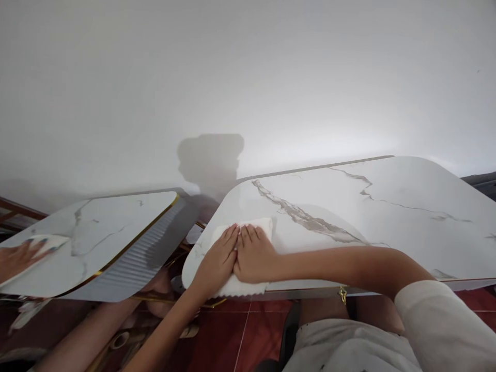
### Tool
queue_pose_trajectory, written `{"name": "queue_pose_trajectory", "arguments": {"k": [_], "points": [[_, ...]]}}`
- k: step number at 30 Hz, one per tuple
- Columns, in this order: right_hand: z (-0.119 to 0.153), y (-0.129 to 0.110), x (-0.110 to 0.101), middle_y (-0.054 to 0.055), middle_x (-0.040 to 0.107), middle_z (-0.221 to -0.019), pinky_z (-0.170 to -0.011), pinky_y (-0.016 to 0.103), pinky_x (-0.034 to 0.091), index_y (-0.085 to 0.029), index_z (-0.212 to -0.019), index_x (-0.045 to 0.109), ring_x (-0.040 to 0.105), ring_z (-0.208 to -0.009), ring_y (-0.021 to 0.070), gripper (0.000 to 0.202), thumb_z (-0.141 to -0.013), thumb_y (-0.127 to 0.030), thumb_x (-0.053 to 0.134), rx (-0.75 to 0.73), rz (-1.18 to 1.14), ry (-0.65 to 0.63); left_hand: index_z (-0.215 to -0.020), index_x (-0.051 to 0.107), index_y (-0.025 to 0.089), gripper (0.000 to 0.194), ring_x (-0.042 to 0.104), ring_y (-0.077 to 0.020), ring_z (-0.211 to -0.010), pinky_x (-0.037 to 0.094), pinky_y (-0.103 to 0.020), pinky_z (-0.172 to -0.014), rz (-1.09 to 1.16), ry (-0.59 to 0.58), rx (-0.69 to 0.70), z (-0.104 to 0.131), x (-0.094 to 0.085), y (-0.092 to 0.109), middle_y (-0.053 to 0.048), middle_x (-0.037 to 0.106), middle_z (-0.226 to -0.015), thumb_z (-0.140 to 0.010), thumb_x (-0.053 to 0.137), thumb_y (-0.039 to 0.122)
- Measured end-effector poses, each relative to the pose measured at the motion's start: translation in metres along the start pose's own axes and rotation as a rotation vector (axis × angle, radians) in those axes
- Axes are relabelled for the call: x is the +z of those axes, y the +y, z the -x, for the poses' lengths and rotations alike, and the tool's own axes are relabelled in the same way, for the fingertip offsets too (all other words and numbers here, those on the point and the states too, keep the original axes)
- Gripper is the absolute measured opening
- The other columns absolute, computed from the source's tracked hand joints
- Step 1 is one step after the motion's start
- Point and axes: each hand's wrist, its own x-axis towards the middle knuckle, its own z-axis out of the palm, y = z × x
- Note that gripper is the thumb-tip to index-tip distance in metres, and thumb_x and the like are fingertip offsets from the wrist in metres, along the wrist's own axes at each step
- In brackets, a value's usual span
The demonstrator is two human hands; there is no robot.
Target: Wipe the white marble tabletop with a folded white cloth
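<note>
Both my hands lie flat, side by side, on a white wiping cloth point(248, 288) with a jagged front edge. The cloth rests near the left end of a white marble-patterned tabletop point(406, 227). My left hand point(219, 256) has its fingers stretched forward and its fingertips meet those of my right hand. My right hand point(253, 253) presses on the cloth from the right, fingers extended and pointing away from me. The cloth's middle is hidden beneath the hands.
At left stands a second marble-patterned table point(127, 222) with a gold edge and ribbed grey side. Another person's hand point(19, 258) lies on a white cloth point(58, 240) there. Behind is a plain wall point(248, 77). Red floor tiles point(220, 336) show below.
</note>
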Motion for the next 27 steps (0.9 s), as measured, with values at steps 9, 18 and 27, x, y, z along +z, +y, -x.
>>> {"name": "queue_pose_trajectory", "arguments": {"k": [9,18,27], "points": [[-0.089,0.080,0.013,0.023,0.037,-0.141,-0.109,0.054,0.016,0.005,-0.134,0.040,0.026,-0.135,0.0339,0.055,-0.087,-0.023,0.038,0.178,0.198,-0.114,-0.136,0.036,0.006,0.053,0.030,-0.0213,-0.135,0.024,-0.042,-0.113,0.060,0.012,-0.052,-0.124,0.032,-0.038,-0.014,0.038,-0.144,-0.088,0.020,0.021],[-0.141,0.142,0.031,0.022,0.032,-0.145,-0.108,0.046,0.018,0.006,-0.137,0.035,0.025,-0.135,0.0316,0.055,-0.091,-0.024,0.028,0.348,0.025,0.030,-0.135,0.039,0.008,0.053,0.030,-0.0216,-0.135,0.026,-0.038,-0.112,0.139,0.024,-0.117,-0.213,0.055,-0.074,-0.011,0.038,-0.144,-0.085,0.027,0.020],[-0.168,0.161,0.037,0.021,0.035,-0.143,-0.107,0.044,0.019,0.003,-0.137,0.037,0.028,-0.133,0.0301,0.053,-0.092,-0.025,0.029,0.379,0.076,0.047,-0.133,0.044,0.012,0.050,0.034,-0.0189,-0.133,0.029,-0.034,-0.111,0.186,0.040,-0.141,-0.243,0.058,-0.088,-0.007,0.042,-0.142,-0.086,0.028,0.022]]}}
